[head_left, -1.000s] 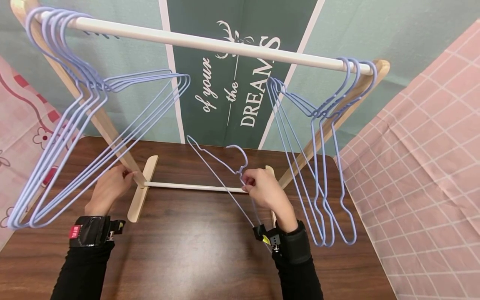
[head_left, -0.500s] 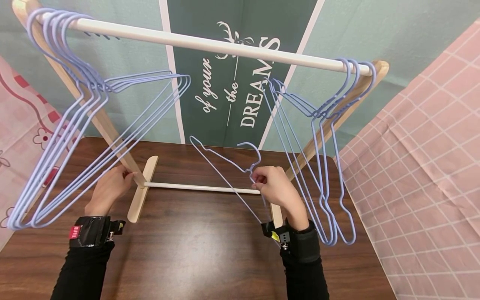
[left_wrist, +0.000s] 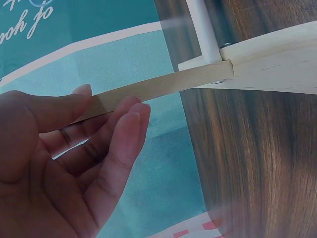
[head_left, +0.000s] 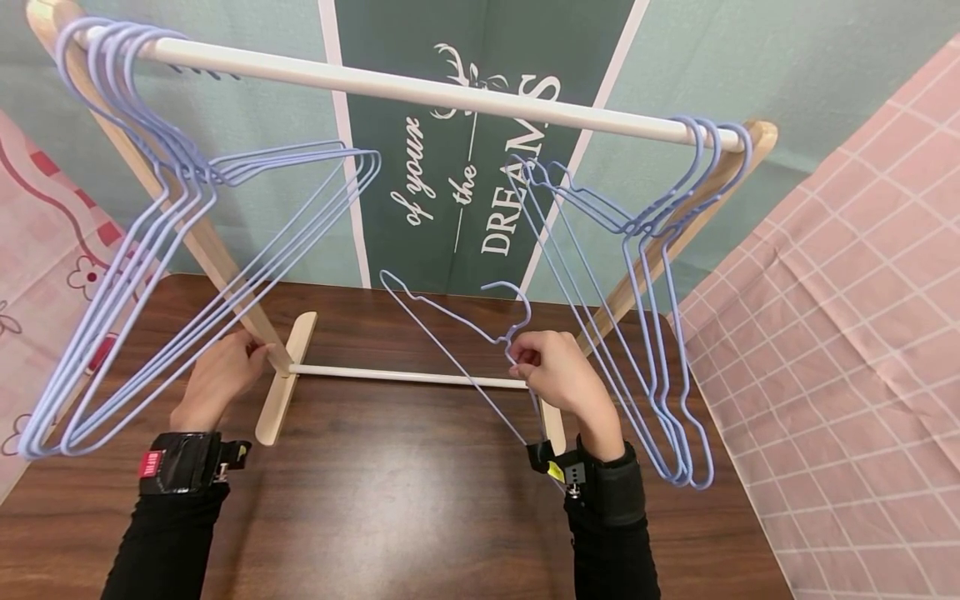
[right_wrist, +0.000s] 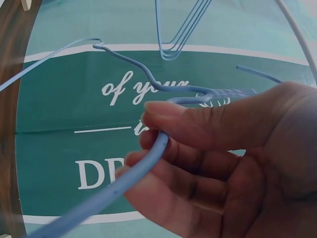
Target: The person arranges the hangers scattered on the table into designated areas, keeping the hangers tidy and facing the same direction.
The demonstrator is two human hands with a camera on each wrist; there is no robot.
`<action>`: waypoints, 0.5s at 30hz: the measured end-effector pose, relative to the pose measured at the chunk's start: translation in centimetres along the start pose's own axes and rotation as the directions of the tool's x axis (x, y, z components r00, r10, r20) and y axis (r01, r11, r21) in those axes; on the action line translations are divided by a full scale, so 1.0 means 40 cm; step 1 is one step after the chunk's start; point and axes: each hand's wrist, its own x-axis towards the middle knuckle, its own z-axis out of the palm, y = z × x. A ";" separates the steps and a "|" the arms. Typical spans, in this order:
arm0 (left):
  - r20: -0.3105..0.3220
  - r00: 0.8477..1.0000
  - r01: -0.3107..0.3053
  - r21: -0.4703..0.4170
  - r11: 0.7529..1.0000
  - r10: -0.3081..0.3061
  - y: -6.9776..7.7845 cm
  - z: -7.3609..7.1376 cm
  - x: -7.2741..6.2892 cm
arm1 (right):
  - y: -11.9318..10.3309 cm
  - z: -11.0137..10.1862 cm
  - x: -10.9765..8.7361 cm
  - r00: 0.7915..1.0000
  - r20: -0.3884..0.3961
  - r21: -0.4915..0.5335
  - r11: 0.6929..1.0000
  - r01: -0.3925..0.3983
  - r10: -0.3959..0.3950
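Observation:
My right hand (head_left: 553, 367) pinches a thin blue clothes hanger (head_left: 453, 315) by its shoulder near the neck, with the hook (head_left: 517, 292) pointing up. In the right wrist view the thumb and fingers close round the hanger's bent wire (right_wrist: 148, 158). My left hand (head_left: 225, 371) grips the left wooden upright (left_wrist: 158, 85) of the clothes rack just above its foot. Several blue hangers (head_left: 142, 225) hang at the left end of the white top rail (head_left: 420, 87). Three more hangers (head_left: 648, 225) hang at its right end, behind and beside my right forearm.
A thin white lower bar (head_left: 405, 377) joins the rack's wooden feet (head_left: 287, 379). The brown wooden table (head_left: 360, 517) lies beneath. Behind hangs a green cloth (head_left: 480, 233) with white lettering, and a pink checked cloth (head_left: 855, 333) covers the right side.
My right hand has moved to the right with the hanger. Some of the hangers on the right have shifted, their far ends swinging left. My left hand stays on the upright.

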 end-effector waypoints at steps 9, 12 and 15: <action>0.009 1.000 -0.001 -0.001 1.000 0.001 -0.001 -0.001 0.001 | -0.015 -0.020 -0.006 1.000 -0.024 -0.010 1.000 0.019 -0.020; 0.012 1.000 0.007 -0.002 1.000 -0.007 0.001 -0.001 0.002 | -0.024 -0.032 -0.009 0.999 -0.040 -0.031 0.999 0.030 -0.031; 0.014 1.000 0.020 0.009 1.000 -0.021 0.002 -0.001 0.002 | -0.033 -0.044 -0.011 0.996 -0.076 -0.062 0.997 0.038 -0.043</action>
